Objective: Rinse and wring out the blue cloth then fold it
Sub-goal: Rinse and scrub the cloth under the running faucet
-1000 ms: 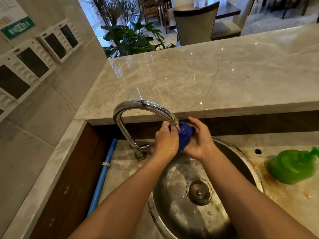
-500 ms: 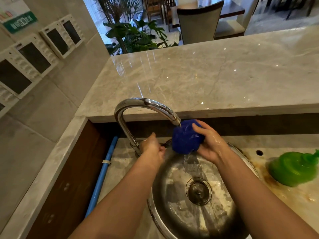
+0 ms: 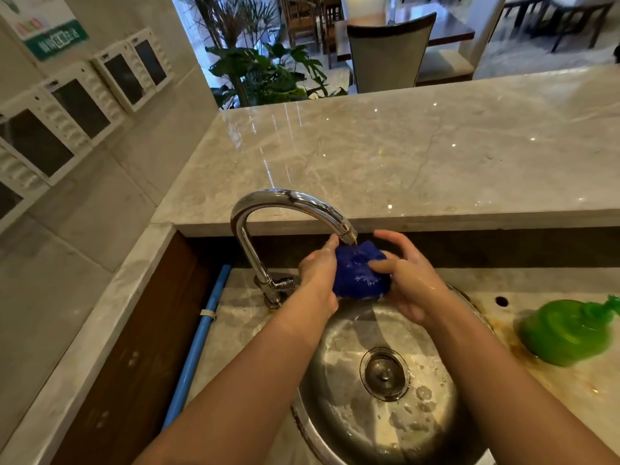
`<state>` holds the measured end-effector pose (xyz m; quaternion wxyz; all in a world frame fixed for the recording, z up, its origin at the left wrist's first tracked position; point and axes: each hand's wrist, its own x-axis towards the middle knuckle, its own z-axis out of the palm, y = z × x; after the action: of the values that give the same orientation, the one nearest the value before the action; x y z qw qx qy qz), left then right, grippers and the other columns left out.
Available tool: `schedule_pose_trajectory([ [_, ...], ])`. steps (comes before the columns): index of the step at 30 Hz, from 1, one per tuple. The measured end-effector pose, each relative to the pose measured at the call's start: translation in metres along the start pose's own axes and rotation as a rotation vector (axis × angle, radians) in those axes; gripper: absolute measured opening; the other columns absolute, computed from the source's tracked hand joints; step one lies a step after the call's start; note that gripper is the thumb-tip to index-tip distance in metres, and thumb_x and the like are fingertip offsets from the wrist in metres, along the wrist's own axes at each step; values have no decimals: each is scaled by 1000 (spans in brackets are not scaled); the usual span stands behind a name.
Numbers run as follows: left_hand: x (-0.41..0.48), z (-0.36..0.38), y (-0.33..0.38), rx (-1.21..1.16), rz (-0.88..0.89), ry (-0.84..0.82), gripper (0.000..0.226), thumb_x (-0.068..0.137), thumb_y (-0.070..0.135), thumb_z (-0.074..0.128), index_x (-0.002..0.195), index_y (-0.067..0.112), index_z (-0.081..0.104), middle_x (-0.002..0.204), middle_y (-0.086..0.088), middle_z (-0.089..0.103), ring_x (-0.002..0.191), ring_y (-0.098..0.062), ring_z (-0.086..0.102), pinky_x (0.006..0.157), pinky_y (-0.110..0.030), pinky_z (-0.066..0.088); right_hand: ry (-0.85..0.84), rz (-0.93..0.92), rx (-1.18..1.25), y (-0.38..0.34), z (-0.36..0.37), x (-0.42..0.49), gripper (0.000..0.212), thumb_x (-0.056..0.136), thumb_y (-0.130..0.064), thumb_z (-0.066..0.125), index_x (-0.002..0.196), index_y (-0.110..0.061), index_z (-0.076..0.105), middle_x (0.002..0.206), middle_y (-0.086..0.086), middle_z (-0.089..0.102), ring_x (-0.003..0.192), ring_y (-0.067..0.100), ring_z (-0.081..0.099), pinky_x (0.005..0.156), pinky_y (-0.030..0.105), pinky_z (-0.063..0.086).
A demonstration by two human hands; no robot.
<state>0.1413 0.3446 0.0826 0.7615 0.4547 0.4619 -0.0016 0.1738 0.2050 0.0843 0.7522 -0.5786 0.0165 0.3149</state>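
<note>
Grips a bunched, soaked dark-blue cloth [image 3: 360, 273] between both hands, just under the spout of the curved chrome faucet [image 3: 268, 203] and over the far rim of the round steel sink [image 3: 335, 347]. With the left hand [image 3: 317, 273], wraps the wad's left side, fingers curled behind it, thumb raised near the spout. With the right hand [image 3: 407, 283], presses the thumb across the front and curves the fingers over the far side, uppermost finger lifted clear.

Probably handles as soft, limp and heavy with water; likely slick against wet skin, not fragile. As a ball, allows only a squeeze; better taken at two opposite ends once opened out, so as to twist it. For folding, needs corners found and a flat place. Cannot tell whether water runs.

Close overhead: the spout tip, almost touching the cloth, likely to knock knuckles on a lift. Below: a round metal drain strainer [image 3: 384, 372] amid foam and puddles. Behind: a raised polished marble counter [image 3: 402, 146]. Well apart to the right, on the stained ledge: a blurred green plastic bottle [image 3: 567, 330]. Left of the faucet: a blue pipe [image 3: 198, 337].
</note>
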Motion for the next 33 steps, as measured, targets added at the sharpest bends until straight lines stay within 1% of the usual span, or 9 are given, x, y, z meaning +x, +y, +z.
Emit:
schedule_pose_trajectory([
  [4, -13, 9, -4, -203, -70, -15, 35, 91, 42, 60, 117, 18, 61, 107, -16, 70, 95, -35, 67, 76, -51, 56, 15, -73, -176, 12, 31, -10, 13, 93, -18, 55, 97, -20, 67, 102, 10, 69, 92, 27, 69, 71, 39, 59],
  [7, -24, 13, -10, -57, -103, -109, 38, 95, 51, 50, 107, 18, 65, 81, -11, 76, 74, -26, 71, 54, -33, 54, 275, -325, -413, 21, 43, -1, 29, 93, -30, 59, 71, -12, 64, 67, 9, 66, 62, 22, 64, 63, 36, 52],
  [10, -23, 11, -15, 182, -3, -125, 41, 97, 50, 49, 122, 20, 57, 108, -12, 69, 95, -27, 67, 75, -42, 58, 319, -180, -404, 18, 33, 19, 26, 93, -24, 58, 73, -9, 66, 68, 7, 66, 67, 20, 64, 73, 44, 55],
  [14, -16, 6, -20, 285, 211, -150, 30, 92, 45, 61, 105, 18, 63, 108, -10, 69, 98, -27, 67, 88, -48, 57, 263, 111, -116, 17, 26, 25, 16, 93, -34, 61, 94, -19, 67, 97, 10, 72, 92, 26, 68, 84, 44, 56],
  [20, -6, 8, -7, -186, -66, -83, 41, 93, 44, 54, 75, 12, 72, 72, -9, 68, 63, -22, 70, 67, -35, 54, 208, -322, -291, 33, 56, -9, 38, 84, -50, 53, 69, -19, 69, 62, 4, 67, 59, 16, 62, 58, 33, 50],
  [22, -5, 10, -15, -124, -79, -108, 37, 90, 45, 56, 89, 11, 71, 71, -10, 70, 62, -23, 70, 54, -30, 52, 305, -413, -426, 30, 53, 5, 42, 93, -36, 50, 60, -13, 63, 54, 4, 60, 52, 15, 57, 55, 32, 46],
  [26, 1, 16, -19, 146, 60, -32, 25, 96, 39, 51, 102, 19, 64, 88, -8, 72, 83, -23, 69, 71, -40, 57, 420, -151, -415, 19, 34, 35, 38, 98, -25, 49, 62, -13, 59, 60, 4, 60, 58, 16, 58, 63, 31, 41],
  [30, 2, 7, -7, 16, 12, 30, 26, 96, 33, 50, 93, 10, 63, 70, -8, 62, 71, -24, 61, 67, -37, 52, 320, -332, -494, 44, 54, 12, 46, 89, -44, 51, 58, -13, 63, 49, 3, 61, 46, 9, 59, 48, 30, 45],
  [33, -3, 15, -21, 123, -6, -54, 22, 96, 32, 49, 92, 14, 61, 84, -10, 69, 83, -25, 66, 77, -41, 56, 366, -251, -490, 23, 40, 28, 45, 92, -37, 54, 54, -14, 59, 52, 3, 60, 51, 18, 57, 58, 34, 46],
])
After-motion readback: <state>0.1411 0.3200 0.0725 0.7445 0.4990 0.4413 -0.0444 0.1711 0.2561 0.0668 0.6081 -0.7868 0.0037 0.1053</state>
